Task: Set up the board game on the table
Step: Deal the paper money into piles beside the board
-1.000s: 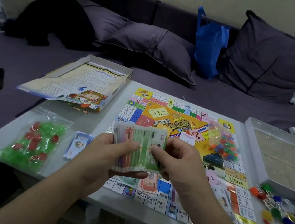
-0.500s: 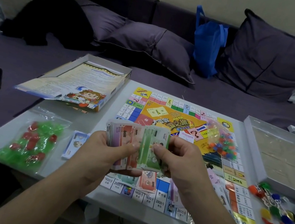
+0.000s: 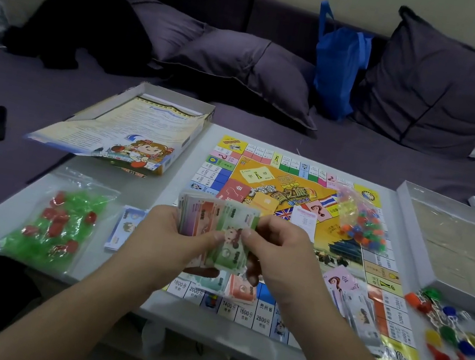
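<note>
A colourful game board lies open on the white table. Above its near edge my left hand grips a fanned stack of paper play money. My right hand pinches the front green note of that stack, pulled down and tilted. More notes lie on the board under my hands. A bag of small coloured pieces rests on the board's right side. Pink cards lie at the board's near right.
A bag of green and red pieces and a blue card pile lie at the left. The box lid with a rule sheet sits far left, the box base at the right. Loose coloured pawns lie near right. A sofa with cushions stands behind.
My right hand has drawn the front green note downward out of the fan, and it now hangs tilted. The stack has spread wider in my left hand.
</note>
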Action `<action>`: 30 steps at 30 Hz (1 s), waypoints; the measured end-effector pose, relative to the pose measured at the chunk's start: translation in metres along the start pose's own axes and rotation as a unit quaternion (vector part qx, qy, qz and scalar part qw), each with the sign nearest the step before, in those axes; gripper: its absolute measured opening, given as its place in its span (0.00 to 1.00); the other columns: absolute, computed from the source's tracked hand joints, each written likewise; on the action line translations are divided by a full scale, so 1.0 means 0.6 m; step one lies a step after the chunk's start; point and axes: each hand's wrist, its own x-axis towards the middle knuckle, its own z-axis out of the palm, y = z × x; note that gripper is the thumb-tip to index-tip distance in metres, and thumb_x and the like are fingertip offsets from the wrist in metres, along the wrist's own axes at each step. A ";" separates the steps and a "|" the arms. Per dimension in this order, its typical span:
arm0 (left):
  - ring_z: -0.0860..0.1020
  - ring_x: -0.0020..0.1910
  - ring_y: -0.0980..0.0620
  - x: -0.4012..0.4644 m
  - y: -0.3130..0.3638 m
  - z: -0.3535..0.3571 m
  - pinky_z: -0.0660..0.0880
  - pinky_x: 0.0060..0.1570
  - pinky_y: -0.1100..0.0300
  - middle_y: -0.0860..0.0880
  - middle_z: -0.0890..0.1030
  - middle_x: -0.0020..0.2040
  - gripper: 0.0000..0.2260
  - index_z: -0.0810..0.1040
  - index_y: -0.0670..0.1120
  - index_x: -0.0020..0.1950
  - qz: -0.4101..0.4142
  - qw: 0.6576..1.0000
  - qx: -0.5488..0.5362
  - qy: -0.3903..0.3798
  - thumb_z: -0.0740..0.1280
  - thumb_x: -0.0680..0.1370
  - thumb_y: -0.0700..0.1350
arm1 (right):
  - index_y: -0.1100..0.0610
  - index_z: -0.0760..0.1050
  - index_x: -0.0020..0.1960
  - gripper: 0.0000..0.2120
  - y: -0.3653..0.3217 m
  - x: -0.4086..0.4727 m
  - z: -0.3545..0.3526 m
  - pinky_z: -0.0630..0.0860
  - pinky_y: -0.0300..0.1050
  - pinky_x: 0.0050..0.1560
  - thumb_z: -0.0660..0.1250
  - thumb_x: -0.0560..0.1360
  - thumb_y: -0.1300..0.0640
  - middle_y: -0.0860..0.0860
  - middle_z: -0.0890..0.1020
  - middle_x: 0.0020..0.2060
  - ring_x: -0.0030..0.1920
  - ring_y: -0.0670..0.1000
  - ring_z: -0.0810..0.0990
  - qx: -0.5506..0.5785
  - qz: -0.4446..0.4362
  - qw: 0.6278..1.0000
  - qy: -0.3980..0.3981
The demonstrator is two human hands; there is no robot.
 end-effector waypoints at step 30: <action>0.88 0.47 0.38 -0.008 0.029 -0.034 0.86 0.40 0.47 0.36 0.87 0.48 0.14 0.82 0.34 0.57 -0.073 0.988 -0.130 -0.042 0.76 0.73 0.36 | 0.62 0.77 0.49 0.07 -0.022 0.005 0.004 0.67 0.42 0.30 0.69 0.82 0.58 0.55 0.79 0.38 0.32 0.49 0.73 0.051 0.025 0.998 -0.015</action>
